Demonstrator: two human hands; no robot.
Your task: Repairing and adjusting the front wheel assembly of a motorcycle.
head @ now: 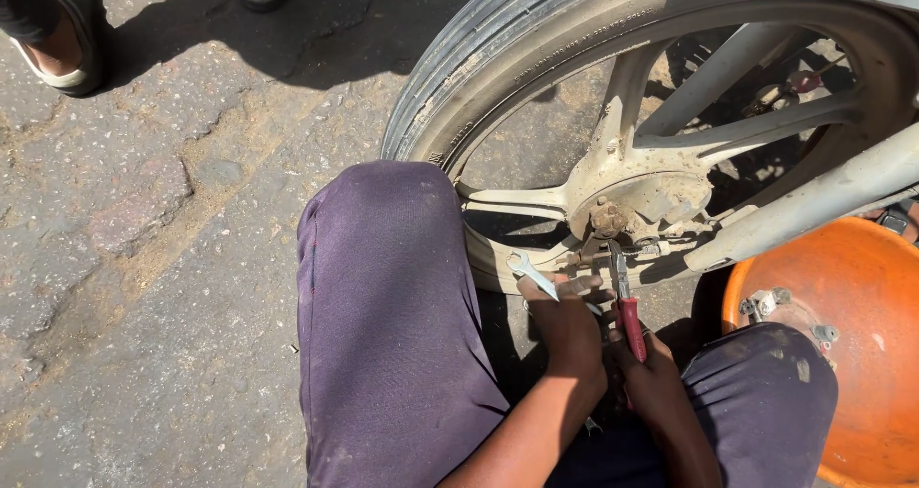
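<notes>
A motorcycle wheel (498,57) with pale cast spokes stands in front of me, its muddy hub (637,201) just above my hands. My left hand (567,323) grips a silver open-ended spanner (528,270) that points up and left toward the rim. My right hand (643,373) holds red-handled pliers (626,301), whose jaws reach up to a small fitting just below the hub. Both hands sit between my knees, which are in dark purple trousers (383,316).
An orange plastic basin (862,287) with a few small metal parts in it stands at the right. A pale swingarm (814,201) runs from the hub to the right. Another person's sandalled feet (57,29) stand at the top left on cracked pavement.
</notes>
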